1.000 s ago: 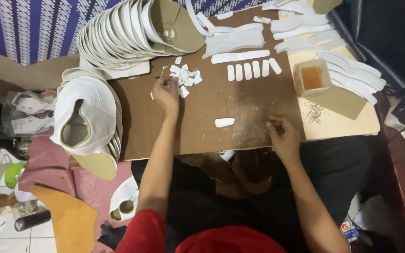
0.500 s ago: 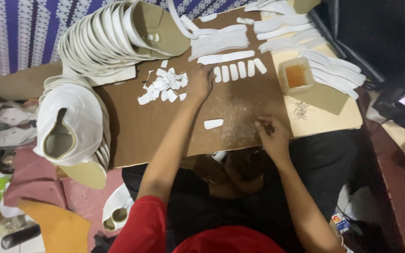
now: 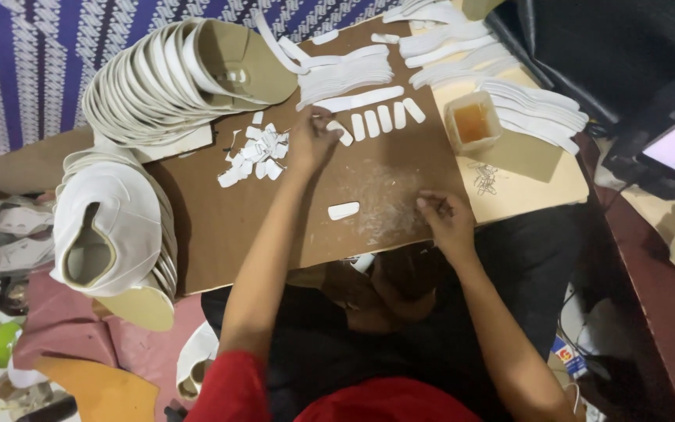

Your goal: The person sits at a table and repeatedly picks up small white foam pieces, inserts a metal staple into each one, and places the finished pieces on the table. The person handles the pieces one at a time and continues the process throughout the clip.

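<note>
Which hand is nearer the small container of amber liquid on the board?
The right hand is somewhat nearer: it rests on the board below the container, slightly left of it. The left hand is farther left, at the row of short white strips.

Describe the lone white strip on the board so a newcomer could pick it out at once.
Start from the brown board across the person's lap. Between the left hand and the right hand lies a short white strip, beside a scuffed, dusty patch. Unlike the row of similar strips further up, it lies alone and crosswise.
</note>
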